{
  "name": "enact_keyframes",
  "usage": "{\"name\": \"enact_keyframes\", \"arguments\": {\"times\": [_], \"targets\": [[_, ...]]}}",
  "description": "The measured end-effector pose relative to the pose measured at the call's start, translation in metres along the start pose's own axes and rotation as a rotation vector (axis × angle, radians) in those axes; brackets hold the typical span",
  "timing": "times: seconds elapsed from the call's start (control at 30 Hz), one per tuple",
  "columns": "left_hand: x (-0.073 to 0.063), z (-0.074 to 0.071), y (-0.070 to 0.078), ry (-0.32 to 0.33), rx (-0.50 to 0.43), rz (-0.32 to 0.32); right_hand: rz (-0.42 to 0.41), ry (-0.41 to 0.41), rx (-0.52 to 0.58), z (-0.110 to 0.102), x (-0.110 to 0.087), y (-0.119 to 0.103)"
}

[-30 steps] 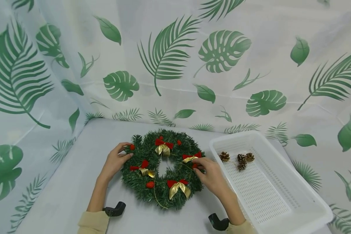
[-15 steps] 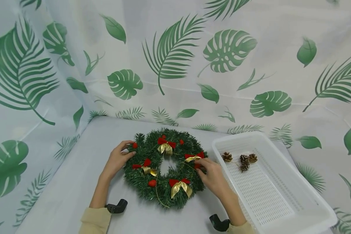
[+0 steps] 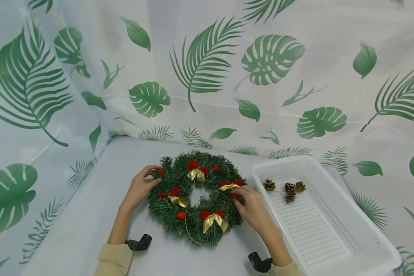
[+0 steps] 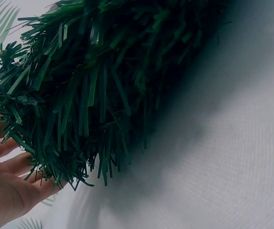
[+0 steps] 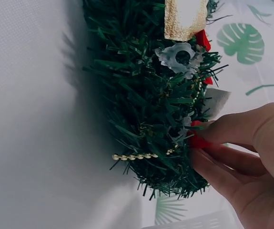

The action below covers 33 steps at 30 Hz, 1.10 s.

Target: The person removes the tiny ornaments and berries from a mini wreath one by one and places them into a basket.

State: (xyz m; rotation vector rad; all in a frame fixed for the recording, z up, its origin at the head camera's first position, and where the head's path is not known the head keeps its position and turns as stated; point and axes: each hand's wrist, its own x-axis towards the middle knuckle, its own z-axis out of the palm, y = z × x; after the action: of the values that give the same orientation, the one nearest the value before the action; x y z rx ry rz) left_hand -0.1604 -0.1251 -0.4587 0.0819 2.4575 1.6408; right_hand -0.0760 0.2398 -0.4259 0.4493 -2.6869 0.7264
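Observation:
A green tinsel wreath (image 3: pixel 165 216) lies on the table, decorated with red-and-gold bows, red berries and a thin gold bead string. My left hand (image 3: pixel 140 188) holds its left edge, thumb and fingers around the foliage beside a red berry (image 3: pixel 160 171). In the left wrist view the fingers (image 4: pixel 15 164) sink partly into the green strands. At the wreath's right side my right hand (image 3: pixel 252 207) pinches another red berry (image 5: pixel 197 136) between thumb and fingertips, just below a bow (image 3: pixel 230 185). Whitish glue blobs (image 5: pixel 180 56) show among the strands near it.
Right of the wreath stands a white perforated plastic basket (image 3: pixel 369 234), its rim close to my right forearm. Several pine cones (image 3: pixel 290 191) lie at its far end. A leaf-printed curtain (image 3: pixel 207 76) encloses the back and left of the table.
The head view has shifted slightly, so everything sits a little further right in it. Both hands keep their places on the wreath, the right one still at the red berry.

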Motion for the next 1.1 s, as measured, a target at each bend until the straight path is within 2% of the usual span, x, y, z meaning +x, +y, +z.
{"name": "enact_keyframes", "arguments": {"times": [0.2,0.4,0.7,1.1], "targets": [[-0.001,0.000,0.001,-0.002,-0.001,-0.002,0.008,-0.007,-0.021,-0.005,0.002,-0.002],[-0.004,0.000,0.003,0.008,-0.010,0.007,-0.038,0.011,0.011,-0.013,0.005,-0.005],[-0.003,-0.001,0.001,-0.002,-0.012,-0.001,-0.061,0.005,0.061,-0.031,0.007,-0.014],[-0.002,0.000,0.002,-0.013,-0.012,-0.004,-0.103,0.031,0.020,-0.054,0.007,-0.011]]}}
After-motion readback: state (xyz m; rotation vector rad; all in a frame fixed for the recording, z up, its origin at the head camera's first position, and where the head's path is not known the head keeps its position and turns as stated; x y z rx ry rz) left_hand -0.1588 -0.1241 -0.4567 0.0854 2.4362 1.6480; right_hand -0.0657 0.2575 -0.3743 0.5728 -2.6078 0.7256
